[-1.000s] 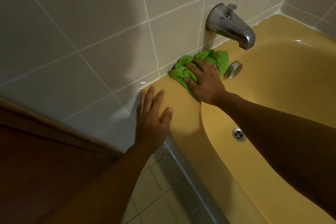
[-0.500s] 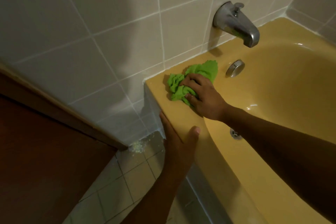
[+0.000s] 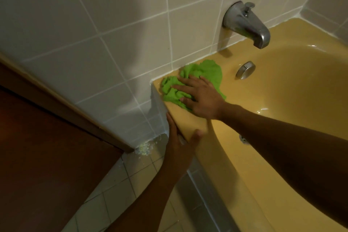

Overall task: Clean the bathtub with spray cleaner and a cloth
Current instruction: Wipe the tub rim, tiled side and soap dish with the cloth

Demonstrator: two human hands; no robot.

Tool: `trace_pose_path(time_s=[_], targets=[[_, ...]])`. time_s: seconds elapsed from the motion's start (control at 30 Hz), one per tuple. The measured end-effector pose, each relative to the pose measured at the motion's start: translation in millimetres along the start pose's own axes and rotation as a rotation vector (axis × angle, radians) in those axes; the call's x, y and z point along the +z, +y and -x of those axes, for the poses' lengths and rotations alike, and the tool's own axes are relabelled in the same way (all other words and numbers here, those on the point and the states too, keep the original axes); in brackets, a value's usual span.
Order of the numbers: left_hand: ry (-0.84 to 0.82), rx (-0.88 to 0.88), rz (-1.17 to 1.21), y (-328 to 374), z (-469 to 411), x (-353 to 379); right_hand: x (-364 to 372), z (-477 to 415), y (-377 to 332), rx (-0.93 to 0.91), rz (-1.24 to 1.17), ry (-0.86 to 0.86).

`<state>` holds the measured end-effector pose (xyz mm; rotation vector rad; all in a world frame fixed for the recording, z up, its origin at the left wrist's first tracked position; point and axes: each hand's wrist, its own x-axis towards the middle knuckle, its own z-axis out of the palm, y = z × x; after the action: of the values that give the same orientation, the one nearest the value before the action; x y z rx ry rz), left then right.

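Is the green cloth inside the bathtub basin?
No, the right hand presses the green cloth on the bathtub rim near the wall.

Green cloth [image 3: 208,73] partly under right hand [image 3: 202,98], drain [image 3: 243,139] half behind right forearm [image 3: 286,137], bathtub [image 3: 286,88] cut off beyond that arm, pale specks [image 3: 144,148] left of left hand [image 3: 181,144] too blurred to identify

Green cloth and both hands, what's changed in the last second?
The left hand moved off the top of the bathtub rim to its outer edge, thumb on top. The right hand slid the green cloth along the rim from the spout toward the corner, and presses it flat. The cloth stayed under the right hand.
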<state>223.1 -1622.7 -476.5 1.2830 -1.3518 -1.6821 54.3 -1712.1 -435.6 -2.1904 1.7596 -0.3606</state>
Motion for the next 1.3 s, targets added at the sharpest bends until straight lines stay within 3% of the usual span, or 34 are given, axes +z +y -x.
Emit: trace_pose_path(time_s=[0.13,0.23,0.3,0.43,0.57,0.63,0.73,0.93,1.07,1.23,1.3], targets=[[-0.085,-0.049,0.016,-0.2,-4.9,-22.2,9.5,21.4,2.2,-0.028,-0.164,0.09],[-0.187,-0.037,-0.014,13.5,-2.7,-44.3,8.1,15.2,-0.5,0.023,-0.072,0.062],[-0.129,-0.028,-0.124,21.4,-8.2,-58.8,6.2,1.4,-6.3,0.099,0.062,0.01],[0.139,0.053,-0.277,30.4,-32.9,-87.1,4.5,-20.6,-21.0,0.235,0.174,-0.027],[0.21,0.239,-0.404,49.7,-60.3,-103.6,8.0,-0.3,-21.3,0.094,0.074,0.075],[0.156,0.286,-0.568,62.6,-71.3,-109.7,12.8,20.0,-20.4,-0.01,-0.086,0.219],[0.032,0.339,-0.749,76.4,-81.6,-115.1,22.4,47.1,-20.6,0.014,-0.174,0.348],[-0.296,0.446,-1.25,94.1,-115.9,-116.5,25.9,47.0,-31.1,0.247,-0.04,0.117],[-0.419,0.46,-1.144,106.2,-136.4,-121.6,24.5,38.8,-38.5,0.362,-0.019,0.079],[-0.507,0.456,-1.105,108.5,-149.8,-128.8,29.8,75.6,-41.4,0.165,-0.112,0.141],[-0.492,0.442,-1.056,106.6,-149.6,-128.7,33.0,101.3,-45.5,0.183,-0.182,0.195]])
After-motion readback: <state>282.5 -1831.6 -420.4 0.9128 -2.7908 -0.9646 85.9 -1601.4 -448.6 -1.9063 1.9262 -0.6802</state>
